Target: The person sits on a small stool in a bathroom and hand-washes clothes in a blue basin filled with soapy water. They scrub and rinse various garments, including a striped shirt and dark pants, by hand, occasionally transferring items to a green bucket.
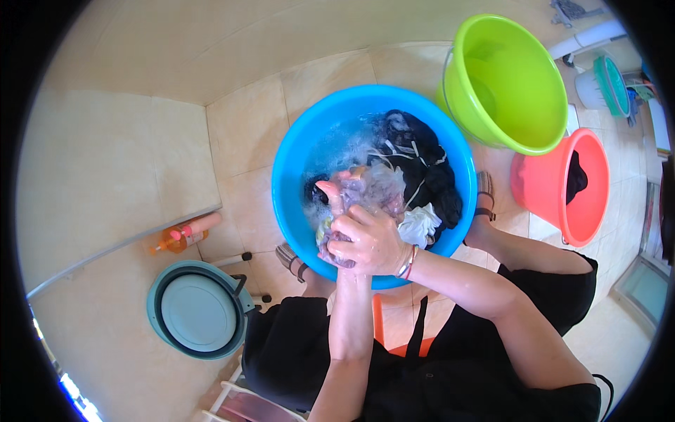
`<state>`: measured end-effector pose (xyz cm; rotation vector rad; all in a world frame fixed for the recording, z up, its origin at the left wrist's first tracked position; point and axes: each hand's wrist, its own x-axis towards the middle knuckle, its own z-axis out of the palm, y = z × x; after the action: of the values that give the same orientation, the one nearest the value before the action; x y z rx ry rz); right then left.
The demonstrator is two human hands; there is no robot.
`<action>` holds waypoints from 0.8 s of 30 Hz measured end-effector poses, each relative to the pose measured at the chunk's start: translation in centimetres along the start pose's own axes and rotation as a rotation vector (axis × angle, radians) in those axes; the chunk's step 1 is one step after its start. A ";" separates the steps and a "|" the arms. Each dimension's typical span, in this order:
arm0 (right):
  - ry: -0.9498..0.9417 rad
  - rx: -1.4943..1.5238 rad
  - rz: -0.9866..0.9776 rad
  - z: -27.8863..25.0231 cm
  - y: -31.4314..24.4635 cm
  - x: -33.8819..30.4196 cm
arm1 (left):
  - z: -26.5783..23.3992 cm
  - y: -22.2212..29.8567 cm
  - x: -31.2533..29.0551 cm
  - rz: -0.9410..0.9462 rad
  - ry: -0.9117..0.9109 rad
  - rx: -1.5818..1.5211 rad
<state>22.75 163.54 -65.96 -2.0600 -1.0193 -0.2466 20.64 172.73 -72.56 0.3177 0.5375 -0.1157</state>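
Observation:
A blue basin (pixel 283 204) on the floor holds sudsy water and wet clothes. Over its near side, both my hands are closed on a wet, pale purple-grey cloth (pixel 383 186) with a sheer look. My right hand (pixel 373 243) wraps across the bunched cloth, knuckles up. Behind it, my left hand (pixel 336 197) is mostly covered by the cloth and the right hand; some of its fingers show. Black garments (pixel 429 176) with white strings lie along the basin's right side. A white cloth piece (pixel 420 225) rests by my right wrist.
To the upper right stands a lime-green bucket (pixel 555 133); below it, a coral bucket (pixel 524 179) holds something black. A grey-blue collapsible tub (pixel 156 309) is at left, near an orange bottle (pixel 169 240) and a pink bottle (pixel 204 223). My feet flank the basin.

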 end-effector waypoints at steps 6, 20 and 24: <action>0.186 0.075 0.055 0.2 0.4 1.3 | 0.5 -0.5 -0.4 0.071 -0.002 -0.028; 0.136 0.153 0.648 6.9 20.8 0.4 | -4.6 4.0 6.0 0.383 0.309 0.564; -0.286 -0.183 0.355 12.3 19.2 -0.2 | -10.6 3.3 10.0 0.674 0.315 1.789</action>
<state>34.74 165.80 -85.26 -2.4496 -0.7961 0.1477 24.63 179.09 -85.48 2.2634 0.4779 0.1523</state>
